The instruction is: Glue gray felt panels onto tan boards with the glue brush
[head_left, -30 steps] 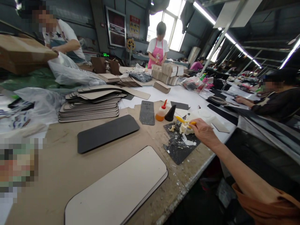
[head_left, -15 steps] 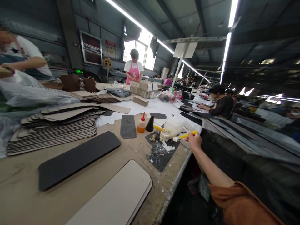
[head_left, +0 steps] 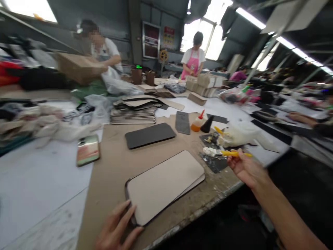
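My right hand (head_left: 247,169) is closed around the yellow handle of a brush (head_left: 229,153). Thick white paste coats the brush's tip, which is over a dark, paste-smeared board (head_left: 214,163). My left hand (head_left: 114,227) has its fingers apart, with the tips at the near left corner of a beige panel (head_left: 163,185) with rounded corners and a dark edge. A second panel shows partly beneath it. Beyond them lies a dark panel (head_left: 151,135). Beside the smeared board, a pale plastic container (head_left: 238,133) with paste on its mouth lies with another yellow handle near it.
A bottle of orange liquid (head_left: 197,123) with a red tip stands near a black cone (head_left: 207,124). Stacked panels (head_left: 134,113) are at the back, and a phone (head_left: 87,150) lies at left. The table edge (head_left: 192,217) runs close by. Other people work further off.
The view has swung left. My left hand has come into view at the beige panel. My right hand has brought the brush, now thickly loaded with white paste, nearer over the smeared board.
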A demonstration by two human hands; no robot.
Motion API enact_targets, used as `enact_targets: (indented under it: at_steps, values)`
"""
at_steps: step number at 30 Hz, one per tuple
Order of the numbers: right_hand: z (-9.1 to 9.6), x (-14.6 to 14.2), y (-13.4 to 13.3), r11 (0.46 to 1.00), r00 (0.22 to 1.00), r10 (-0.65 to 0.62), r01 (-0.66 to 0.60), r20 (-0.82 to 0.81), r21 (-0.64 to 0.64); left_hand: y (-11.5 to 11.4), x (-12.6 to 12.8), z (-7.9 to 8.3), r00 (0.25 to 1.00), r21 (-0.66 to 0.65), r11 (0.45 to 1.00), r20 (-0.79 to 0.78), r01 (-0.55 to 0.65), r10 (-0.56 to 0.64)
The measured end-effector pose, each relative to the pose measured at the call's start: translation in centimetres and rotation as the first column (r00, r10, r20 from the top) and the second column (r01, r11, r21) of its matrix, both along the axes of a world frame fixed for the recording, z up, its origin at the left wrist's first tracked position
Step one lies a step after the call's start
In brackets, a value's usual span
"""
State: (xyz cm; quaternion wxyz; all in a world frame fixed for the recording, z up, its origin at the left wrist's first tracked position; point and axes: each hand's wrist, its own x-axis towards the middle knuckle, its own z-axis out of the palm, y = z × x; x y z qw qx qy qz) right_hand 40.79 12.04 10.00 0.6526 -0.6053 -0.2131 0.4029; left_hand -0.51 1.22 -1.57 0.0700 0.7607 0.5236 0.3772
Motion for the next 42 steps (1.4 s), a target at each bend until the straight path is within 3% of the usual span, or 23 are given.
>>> enact_targets:
  at_steps: [2, 5, 8, 11, 14, 19, 22, 25, 28, 31, 32, 33, 34, 36, 39, 42]
  values:
    - [-0.4, -4.7, -0.1, 0.986, 0.983, 0.168, -0.167, -0.078, 0.016, -0.3, 0.0, 0.6, 0.997, 0.076, 0.997, -0.070, -0.016, 0.022]
    - [-1.1, -11.8, -1.1, 0.910, 0.910, 0.413, -0.412, -0.021, 0.046, -0.4, 0.5, 1.8, 0.993, 0.103, 0.993, -0.098, -0.054, 0.064]
    - [-2.1, -17.8, -2.3, 0.816, 0.816, 0.566, -0.575, 0.119, 0.062, -0.6, 0.8, 2.1, 0.992, 0.109, 0.993, -0.111, -0.051, 0.063]
    - [-3.1, -21.0, -2.7, 0.743, 0.726, 0.636, -0.667, 0.260, 0.044, -0.7, 0.6, 1.5, 0.991, 0.114, 0.993, -0.125, -0.039, 0.053]
    - [-3.9, -20.3, -2.0, 0.765, 0.705, 0.594, -0.644, 0.388, -0.003, -0.6, 0.3, 0.9, 0.991, 0.121, 0.992, -0.126, -0.027, 0.042]
    - [-3.9, -12.9, 0.1, 0.916, 0.685, 0.339, -0.396, 0.645, -0.060, -0.4, 0.1, 0.8, 0.987, 0.128, 0.992, -0.158, -0.013, 0.033]
    - [-3.3, -9.1, 0.1, 0.965, 0.555, 0.207, -0.251, 0.805, -0.075, -0.3, 0.0, 0.7, 0.981, 0.137, 0.991, -0.191, 0.013, 0.013]
    - [-2.9, -9.6, -2.2, 0.958, 0.374, 0.136, -0.287, 0.917, -0.025, -0.4, -0.2, 0.3, 0.980, 0.129, 0.991, -0.198, 0.019, 0.007]
    - [-3.1, -14.5, -6.0, 0.863, 0.317, 0.078, -0.496, 0.945, 0.095, -0.3, -0.4, -0.2, 0.983, 0.123, 0.992, -0.185, 0.026, -0.003]
    - [-3.6, -19.8, -9.2, 0.665, 0.344, 0.201, -0.735, 0.917, 0.130, -0.3, -0.5, -0.3, 0.986, 0.093, 0.995, -0.164, 0.029, -0.014]
    - [-3.8, -20.8, -9.7, 0.613, 0.345, 0.244, -0.779, 0.907, 0.132, -0.2, -0.4, -0.2, 0.987, 0.082, 0.996, -0.158, 0.025, -0.011]
    - [-3.9, -21.2, -10.0, 0.595, 0.347, 0.273, -0.794, 0.897, 0.126, -0.2, -0.4, -0.1, 0.989, 0.076, 0.997, -0.151, 0.015, -0.003]
    - [-3.9, -21.0, -10.0, 0.614, 0.351, 0.292, -0.782, 0.889, 0.107, -0.2, -0.3, 0.1, 0.989, 0.074, 0.997, -0.146, 0.008, 0.003]
    - [-3.8, -19.0, -9.4, 0.738, 0.368, 0.287, -0.674, 0.885, 0.041, -0.3, -0.2, 0.4, 0.990, 0.087, 0.996, -0.137, -0.002, 0.014]
    - [-3.4, -13.8, -8.0, 0.909, 0.344, 0.190, -0.416, 0.920, -0.032, -0.3, 0.0, 0.8, 0.990, 0.104, 0.995, -0.140, 0.002, 0.013]
    - [-2.7, -9.4, -7.0, 0.974, 0.265, 0.098, -0.221, 0.959, -0.039, -0.3, -0.1, 0.7, 0.989, 0.132, 0.991, -0.144, 0.003, 0.016]
